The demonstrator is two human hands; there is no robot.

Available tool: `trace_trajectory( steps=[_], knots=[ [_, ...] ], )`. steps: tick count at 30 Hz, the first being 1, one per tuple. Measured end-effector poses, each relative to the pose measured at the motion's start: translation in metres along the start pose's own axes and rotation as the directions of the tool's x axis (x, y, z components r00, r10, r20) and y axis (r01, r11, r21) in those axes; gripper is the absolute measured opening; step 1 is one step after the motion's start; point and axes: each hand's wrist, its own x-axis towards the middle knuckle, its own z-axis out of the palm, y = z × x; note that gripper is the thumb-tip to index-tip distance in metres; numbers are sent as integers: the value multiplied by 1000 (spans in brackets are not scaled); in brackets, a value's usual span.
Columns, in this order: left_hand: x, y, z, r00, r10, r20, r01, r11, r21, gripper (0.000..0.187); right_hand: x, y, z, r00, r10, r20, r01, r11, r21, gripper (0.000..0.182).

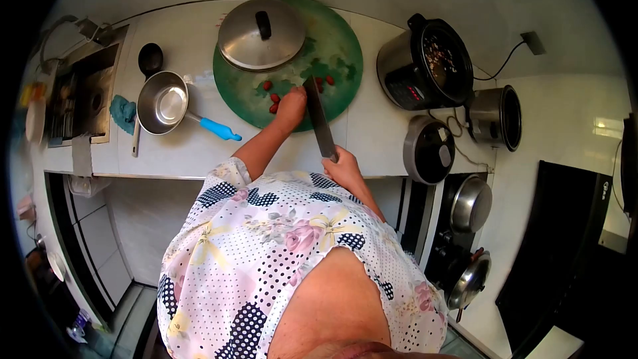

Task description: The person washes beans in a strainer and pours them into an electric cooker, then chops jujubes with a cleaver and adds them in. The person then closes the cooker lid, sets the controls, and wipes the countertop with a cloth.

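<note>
Crossing the board (347, 46), upper centre of frame: knife (319, 118), long axis near-vertical, lower end clasped by right hand (343, 166). Left hand (291, 108) placed just left — curled, contents untellable — with red fruit (267, 85) strewn both sides.

Small red fruits (274, 98), scattered on round green board (342, 43), long grey knife (320, 119) between them, slanting over near edge

Knife (320, 119) in right hand (343, 167), left hand (293, 105) alongside, red fruits (267, 85) on board (342, 40)
</note>
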Motion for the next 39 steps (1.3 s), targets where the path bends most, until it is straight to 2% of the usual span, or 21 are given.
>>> trace_trajectory(
  steps=[6, 9, 12, 15, 18, 21, 24, 33, 36, 39],
  knots=[
    [12, 2, -33, 998, -64, -16, 61, 989, -135, 13, -26, -6, -6, 1000, 21, -3, -20, 980, 196, 22],
    [0, -5, -53, 977, -95, -192, 93, 996, -20, 14, -21, 10, -6, 1000, 30, -5, -29, 986, 165, 27],
    [-12, -29, -53, 977, -178, -121, 190, 978, 92, 12, -19, 21, -4, 1000, 5, 7, -6, 993, 116, 31],
    [-17, -30, -52, 980, -177, -91, 190, 967, 169, 12, -17, 27, -1, 998, -61, 6, 61, 998, 2, 35],
    [-10, -17, -54, 976, -217, 12, 212, 961, 180, 10, -13, 30, 2, 984, -177, 4, 176, 976, -128, 39],
    [-6, -10, -43, 977, -211, 35, 212, 977, -25, 10, -10, 30, 6, 986, -169, 1, 169, 985, -39, 40],
    [-5, -6, -36, 992, -122, 33, 125, 986, -107, 11, -11, 25, 4, 994, -109, -17, 106, 989, -107, 41],
    [0, -12, -28, 996, -71, 50, 79, 983, -164, 9, -6, 37, 4, 993, -121, 10, 122, 992, -41, 42],
    [0, -16, -24, 998, -58, 19, 61, 975, -213, 7, -4, 34, 3, 991, -131, 13, 131, 989, -66, 41],
    [4, -17, -24, 995, -58, 87, 76, 973, -217, 8, 1, 31, -1, 991, -129, 36, 133, 981, -144, 40]
  ],
)
